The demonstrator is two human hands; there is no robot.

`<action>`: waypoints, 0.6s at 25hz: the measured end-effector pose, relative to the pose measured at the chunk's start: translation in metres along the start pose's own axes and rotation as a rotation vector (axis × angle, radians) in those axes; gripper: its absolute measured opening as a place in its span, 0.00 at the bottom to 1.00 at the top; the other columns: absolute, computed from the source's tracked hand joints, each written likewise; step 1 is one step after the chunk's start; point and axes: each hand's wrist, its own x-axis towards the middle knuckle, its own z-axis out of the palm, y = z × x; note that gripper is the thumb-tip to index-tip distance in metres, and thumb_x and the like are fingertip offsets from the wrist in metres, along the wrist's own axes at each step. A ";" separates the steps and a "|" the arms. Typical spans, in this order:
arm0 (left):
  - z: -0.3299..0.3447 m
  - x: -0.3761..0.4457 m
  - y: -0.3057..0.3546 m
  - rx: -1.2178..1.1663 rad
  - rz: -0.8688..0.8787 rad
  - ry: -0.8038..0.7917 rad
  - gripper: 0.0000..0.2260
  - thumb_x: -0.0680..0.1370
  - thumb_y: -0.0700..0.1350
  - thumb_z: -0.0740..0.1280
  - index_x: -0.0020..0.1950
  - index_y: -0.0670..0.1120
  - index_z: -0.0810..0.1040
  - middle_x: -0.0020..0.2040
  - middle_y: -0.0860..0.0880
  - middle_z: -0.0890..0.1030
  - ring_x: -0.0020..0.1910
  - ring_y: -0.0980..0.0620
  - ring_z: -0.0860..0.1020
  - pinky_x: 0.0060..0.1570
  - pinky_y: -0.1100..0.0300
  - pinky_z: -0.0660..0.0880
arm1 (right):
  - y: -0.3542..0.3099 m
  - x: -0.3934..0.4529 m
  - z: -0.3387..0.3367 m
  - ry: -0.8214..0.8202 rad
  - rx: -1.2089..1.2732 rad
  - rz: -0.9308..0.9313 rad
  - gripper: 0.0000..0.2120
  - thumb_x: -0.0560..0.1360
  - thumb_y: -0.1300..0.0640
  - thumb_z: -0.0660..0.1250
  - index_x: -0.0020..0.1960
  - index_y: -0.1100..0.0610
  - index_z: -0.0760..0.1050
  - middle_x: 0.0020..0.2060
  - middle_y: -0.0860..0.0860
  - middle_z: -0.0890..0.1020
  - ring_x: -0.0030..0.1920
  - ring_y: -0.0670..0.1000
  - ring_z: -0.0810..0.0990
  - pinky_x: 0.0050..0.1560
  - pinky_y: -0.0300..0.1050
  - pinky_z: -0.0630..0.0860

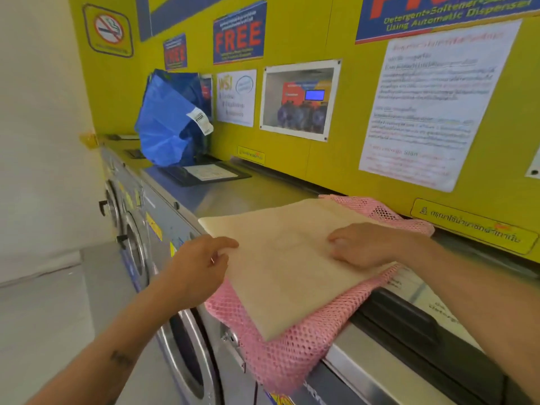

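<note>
A folded beige cloth point(280, 258) lies flat on a pink mesh laundry bag point(286, 358), both on top of a steel washing machine point(233, 194). The bag's front part hangs over the machine's front edge. My left hand point(201, 267) is at the cloth's left edge, its index finger stretched onto the cloth and its thumb by the edge. My right hand point(362, 247) rests on top of the cloth at its right side, fingers bent and pressing down. Whether either hand pinches the fabric is not clear.
A blue plastic bag point(169, 118) stands on the machine tops at the back left, against the yellow wall point(321, 159) covered with posters. Round washer doors point(187, 355) line the front below. A black detergent drawer lid point(415, 325) lies right of the mesh bag. Grey floor point(43, 331) lies at left.
</note>
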 end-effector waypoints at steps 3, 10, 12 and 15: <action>0.001 -0.003 -0.020 0.213 0.146 -0.022 0.27 0.69 0.44 0.62 0.67 0.61 0.72 0.69 0.48 0.62 0.70 0.45 0.58 0.72 0.44 0.58 | -0.003 -0.003 0.006 -0.038 0.066 0.008 0.25 0.81 0.45 0.55 0.76 0.49 0.60 0.74 0.50 0.65 0.72 0.53 0.65 0.71 0.49 0.61; 0.015 -0.020 -0.037 0.274 0.380 -0.259 0.43 0.69 0.51 0.63 0.78 0.58 0.40 0.80 0.53 0.40 0.77 0.54 0.34 0.74 0.37 0.39 | -0.002 -0.019 0.012 0.092 0.170 -0.020 0.21 0.80 0.52 0.61 0.73 0.46 0.65 0.74 0.49 0.67 0.72 0.51 0.64 0.72 0.48 0.60; 0.017 -0.026 -0.046 0.320 0.404 -0.278 0.48 0.69 0.51 0.64 0.77 0.58 0.33 0.79 0.53 0.34 0.77 0.54 0.32 0.74 0.37 0.37 | -0.025 -0.036 0.004 0.180 0.171 -0.080 0.22 0.79 0.54 0.61 0.73 0.46 0.65 0.72 0.49 0.68 0.71 0.51 0.65 0.71 0.48 0.62; 0.035 -0.027 -0.054 0.436 0.403 -0.257 0.58 0.67 0.56 0.73 0.76 0.54 0.28 0.77 0.48 0.28 0.76 0.48 0.28 0.73 0.38 0.34 | -0.082 -0.075 -0.003 0.150 0.197 -0.223 0.28 0.77 0.46 0.62 0.75 0.45 0.60 0.70 0.45 0.67 0.70 0.49 0.65 0.70 0.49 0.64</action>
